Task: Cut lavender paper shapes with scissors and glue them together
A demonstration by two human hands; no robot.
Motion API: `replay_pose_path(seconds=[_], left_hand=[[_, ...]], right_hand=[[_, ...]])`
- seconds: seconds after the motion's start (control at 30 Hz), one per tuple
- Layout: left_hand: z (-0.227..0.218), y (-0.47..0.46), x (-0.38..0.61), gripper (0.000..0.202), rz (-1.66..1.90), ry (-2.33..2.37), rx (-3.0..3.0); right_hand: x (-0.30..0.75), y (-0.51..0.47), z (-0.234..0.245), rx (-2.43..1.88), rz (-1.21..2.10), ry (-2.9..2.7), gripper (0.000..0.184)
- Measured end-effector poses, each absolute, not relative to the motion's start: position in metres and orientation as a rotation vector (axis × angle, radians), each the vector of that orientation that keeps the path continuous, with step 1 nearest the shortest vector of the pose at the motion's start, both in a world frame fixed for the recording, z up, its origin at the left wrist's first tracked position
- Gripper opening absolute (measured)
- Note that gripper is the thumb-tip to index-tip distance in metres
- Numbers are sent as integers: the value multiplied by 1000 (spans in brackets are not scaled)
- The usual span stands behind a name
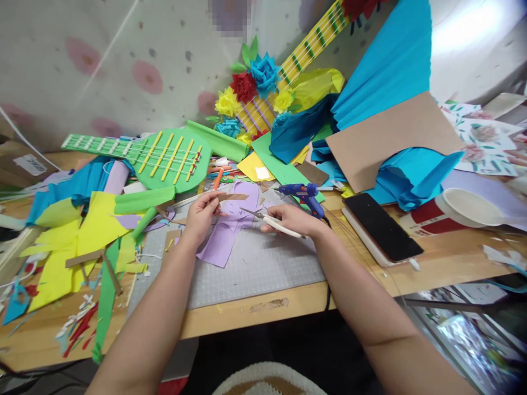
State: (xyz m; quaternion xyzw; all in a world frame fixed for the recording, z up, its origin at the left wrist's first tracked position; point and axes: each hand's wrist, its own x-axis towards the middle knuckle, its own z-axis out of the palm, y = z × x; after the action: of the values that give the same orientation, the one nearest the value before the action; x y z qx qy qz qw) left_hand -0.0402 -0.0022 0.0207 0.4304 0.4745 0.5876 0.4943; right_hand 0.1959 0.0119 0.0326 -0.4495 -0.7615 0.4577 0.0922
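Note:
Between the fingertips of my left hand (203, 211) is pinched a narrow brown cardboard strip (233, 197), pointing right. My right hand (293, 220) grips white-handled scissors (280, 226), their blades directed left, a little below the strip and apart from it. Beneath both lies crumpled purple crepe paper (222, 241) on a grey cutting mat (263, 274). Just behind my right hand rests a blue glue gun (302, 193). An orange stick-like tool (218, 179) sits beyond my left hand.
A green paper guitar (173, 159) and a yellow one with paper flowers (257, 112) stand behind. Yellow paper scraps (99, 219) cover the left side. At right are a phone (382, 226), a paper cup (453, 211), brown cardboard (395, 129) and blue crepe paper (391, 60).

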Motion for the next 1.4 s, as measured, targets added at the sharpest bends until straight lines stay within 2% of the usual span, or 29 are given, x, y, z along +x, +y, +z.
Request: replay_pose_path(seconds=[0.13, 0.37, 0.63, 1.03, 1.2, 1.4], left_hand=[[23, -3, -39, 36, 1416, 1128, 1048], [20, -5, -36, 33, 1393, 1102, 992], [13, -2, -31, 40, 1394, 1122, 941], [30, -6, -42, 56, 1192, 1076, 1009], [28, -4, -45, 56, 1178, 1055, 1031], [26, -2, -48, 46, 1086, 1050, 1022]], right_hand=[[199, 12, 34, -1311, 1516, -2244, 41], [197, 14, 32, -1328, 1436, -2250, 42], [192, 12, 37, -1403, 1312, -2268, 43], [201, 14, 38, -1355, 1532, -2274, 43], [202, 18, 42, -1338, 1652, -2256, 44], [205, 28, 40, -1284, 1765, -2295, 45]])
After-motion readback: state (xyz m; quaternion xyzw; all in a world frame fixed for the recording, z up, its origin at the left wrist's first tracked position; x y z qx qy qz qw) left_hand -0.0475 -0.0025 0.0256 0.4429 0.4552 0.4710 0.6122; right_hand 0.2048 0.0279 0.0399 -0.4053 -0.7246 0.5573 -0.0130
